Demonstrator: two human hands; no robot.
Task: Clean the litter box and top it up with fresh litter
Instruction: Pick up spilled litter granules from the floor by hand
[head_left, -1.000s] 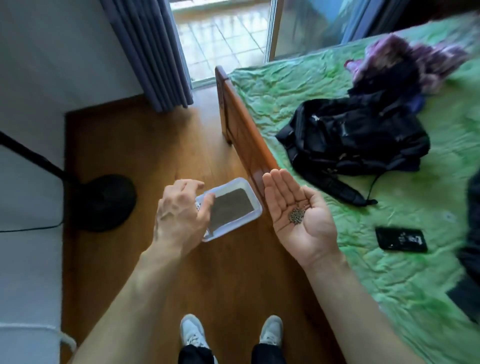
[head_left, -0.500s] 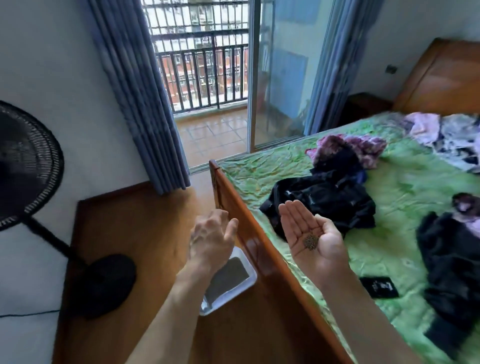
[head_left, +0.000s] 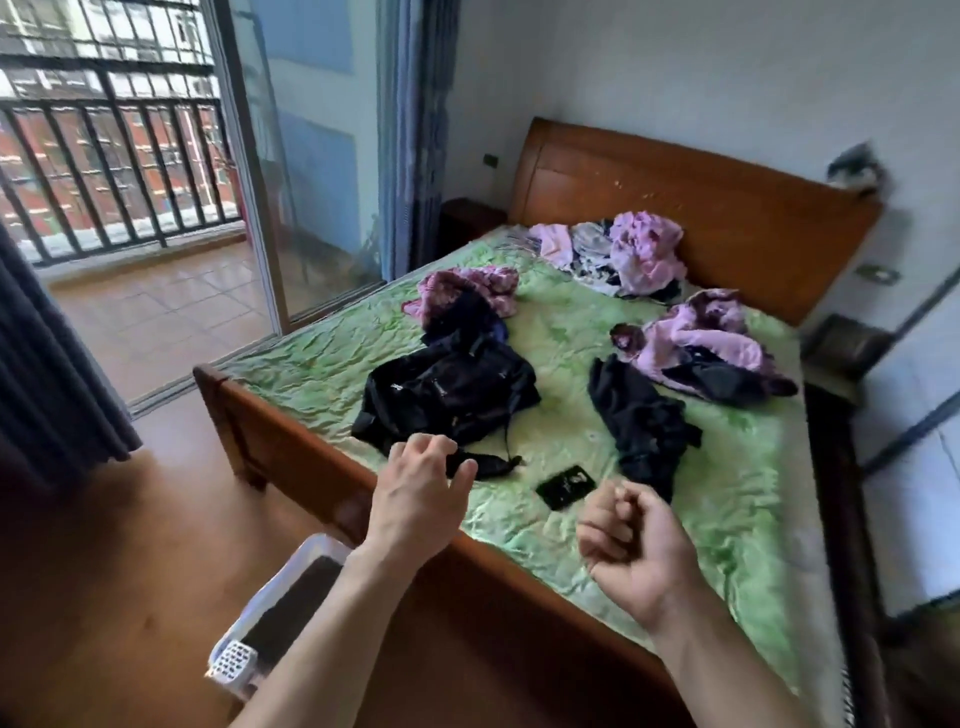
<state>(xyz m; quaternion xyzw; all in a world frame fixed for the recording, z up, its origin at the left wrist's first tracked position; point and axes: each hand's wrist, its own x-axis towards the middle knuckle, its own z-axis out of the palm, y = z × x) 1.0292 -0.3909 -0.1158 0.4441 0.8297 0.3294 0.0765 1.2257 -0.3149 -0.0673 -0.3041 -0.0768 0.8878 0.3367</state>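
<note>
The litter box (head_left: 291, 592), a shallow rectangular tray of translucent white plastic with rounded corners, sits on the brown wooden floor (head_left: 119, 597) at the near left, just beside the foot of the bed and partly hidden under the left forearm. It holds a flat, dark grey, fine-grained bed of litter (head_left: 298, 603), and a white slotted scoop (head_left: 232, 661) lies at its near end.

The left hand (head_left: 418, 506) hangs above the bed's footboard with its back to the camera, fingers loosely curled and thumb apart, holding nothing. The right hand (head_left: 631, 553) is balled into a fist over the near edge of the bed; whether anything lies inside it cannot be seen.

The bed frame (head_left: 291, 452) is glossy reddish wood with a curved headboard at the far side, and the green bedspread (head_left: 571, 525) is crumpled and faintly shiny. On it lie a black backpack (head_left: 447, 400) of soft fabric, a flat black phone-like rectangle (head_left: 565, 487) near the hands, a dark garment (head_left: 644, 426) and heaps of pink and purple clothes (head_left: 644, 254). At the far left a glass sliding door (head_left: 311, 171) gives onto a tiled balcony with black railings (head_left: 114, 171).

Half a second earlier the right palm lay open and upward with a small heap of dark granules on it (now the fingers have closed), and the view has swung right, so the standing fan has left the picture.
</note>
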